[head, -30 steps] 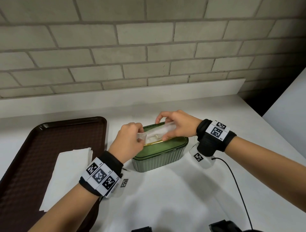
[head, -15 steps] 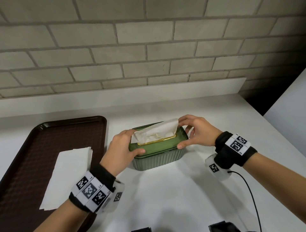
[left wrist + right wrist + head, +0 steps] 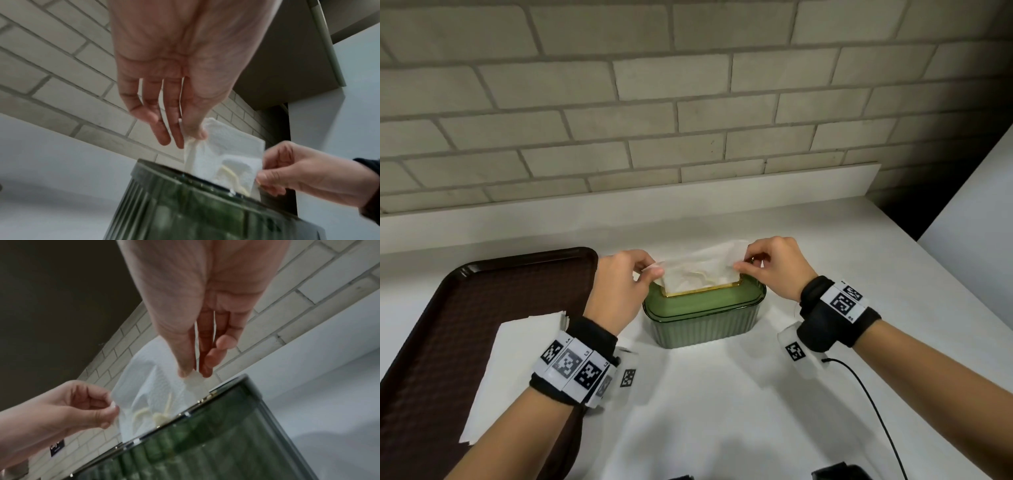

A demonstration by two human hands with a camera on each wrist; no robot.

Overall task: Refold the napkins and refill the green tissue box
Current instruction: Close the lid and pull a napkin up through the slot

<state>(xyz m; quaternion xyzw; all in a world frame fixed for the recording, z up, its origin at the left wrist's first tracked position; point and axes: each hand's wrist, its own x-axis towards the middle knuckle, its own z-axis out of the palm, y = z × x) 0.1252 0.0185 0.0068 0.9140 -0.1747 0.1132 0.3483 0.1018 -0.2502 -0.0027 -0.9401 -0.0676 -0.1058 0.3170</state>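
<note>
The green ribbed tissue box (image 3: 705, 322) stands on the white counter, its lid on, with a gold-rimmed slot. A white napkin (image 3: 702, 270) sticks up out of the slot. My left hand (image 3: 650, 270) pinches the napkin's left edge between thumb and fingers; my right hand (image 3: 743, 262) pinches its right edge. In the left wrist view the napkin (image 3: 224, 154) rises from the box (image 3: 205, 211) with my left hand (image 3: 191, 138) on its edge. The right wrist view shows my right hand (image 3: 191, 374) pinching the napkin (image 3: 152, 386) above the box (image 3: 205, 443).
A dark brown tray (image 3: 448, 325) lies at the left with a stack of flat white napkins (image 3: 517, 359) on it. A brick wall and a white ledge (image 3: 619, 212) run behind. A black cable (image 3: 873, 404) trails from my right wrist. The counter's edge drops off at the right.
Half a second ago both hands held the box's ends with the napkin free. Now both have risen and pinch the napkin's two edges above the slot, spreading it wider.
</note>
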